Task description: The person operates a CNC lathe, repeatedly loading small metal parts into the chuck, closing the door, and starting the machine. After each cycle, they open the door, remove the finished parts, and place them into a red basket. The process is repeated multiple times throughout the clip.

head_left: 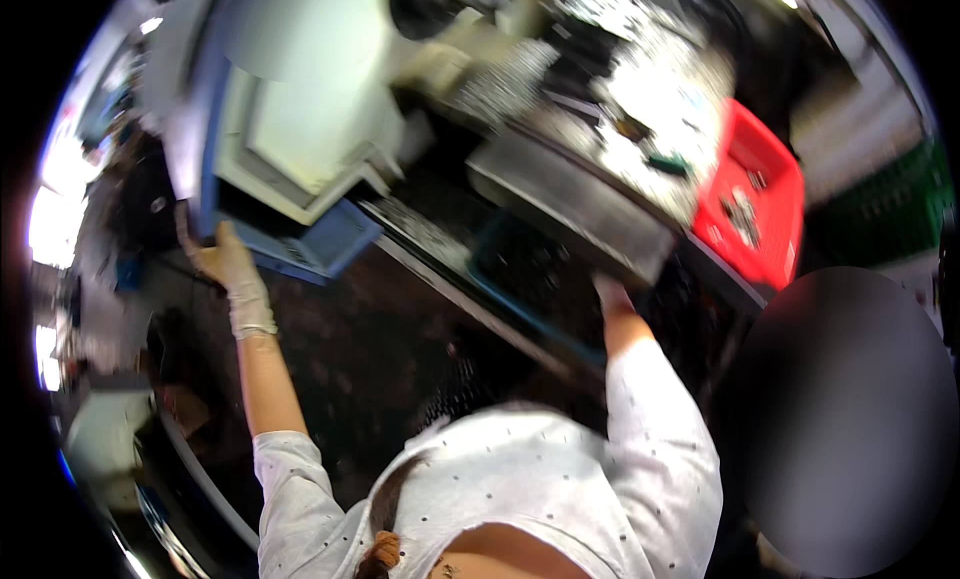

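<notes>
My left hand (230, 267), in a pale glove, is at the lower end of a long blue-edged panel (208, 169) on the left. Its thumb and fingers close around the panel's end, though motion blurs them. Beside it stands a white machine housing (325, 129) with a blue tray (345, 241) below. My right hand (612, 294) reaches to the lower edge of a metal drawer-like box (570, 199), near a dark blue-rimmed bin (520, 264). The fingers of that hand are smeared and partly hidden, so I cannot make out a hold.
A red basket (750, 204) with small metal pieces sits on the right end of the workbench (640, 99), where shiny parts lie heaped. Further right is a green crate (880, 199). A large dark rounded shape (850, 419) fills the lower right. A metal rail (470, 304) runs between my arms.
</notes>
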### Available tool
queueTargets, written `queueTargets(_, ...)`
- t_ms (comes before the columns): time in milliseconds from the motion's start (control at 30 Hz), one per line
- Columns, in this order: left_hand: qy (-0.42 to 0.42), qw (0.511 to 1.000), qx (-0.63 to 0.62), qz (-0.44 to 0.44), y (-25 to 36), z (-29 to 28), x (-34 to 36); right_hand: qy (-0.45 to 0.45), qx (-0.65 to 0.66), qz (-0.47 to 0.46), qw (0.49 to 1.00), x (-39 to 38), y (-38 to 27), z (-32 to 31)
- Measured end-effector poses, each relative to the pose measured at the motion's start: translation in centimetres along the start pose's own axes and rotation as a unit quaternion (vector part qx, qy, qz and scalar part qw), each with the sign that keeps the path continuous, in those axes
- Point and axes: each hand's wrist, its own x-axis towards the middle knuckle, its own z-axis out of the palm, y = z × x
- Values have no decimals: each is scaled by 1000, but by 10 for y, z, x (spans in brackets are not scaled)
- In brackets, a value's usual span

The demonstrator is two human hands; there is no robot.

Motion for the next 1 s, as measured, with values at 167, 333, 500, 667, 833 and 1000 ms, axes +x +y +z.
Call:
queueTargets(167, 38, 999, -2, -21, 6, 5, -1, 30, 31, -42, 998, 7, 23, 5)
queueTargets(333, 32, 999, 30, 14, -6, -1, -8, 12, 181, -55, 982, -4, 22, -7)
queueTargets(500, 39, 999, 6, -8, -7, 5, -8, -240, 654, -12, 717, -63, -30, -77)
queueTargets(667, 36, 999, 19, -31, 4, -7, -7, -488, 797, -112, 338, -91, -134, -136)
queueTargets(833, 16, 999, 7, 29, 2, 3, -5, -344, 862, -250, 274, -25, -229, -236)
queueTargets(1000, 12, 1000, 21, 11, 5, 9, -6, -98, 883, -183, 420, 84, -230, -275)
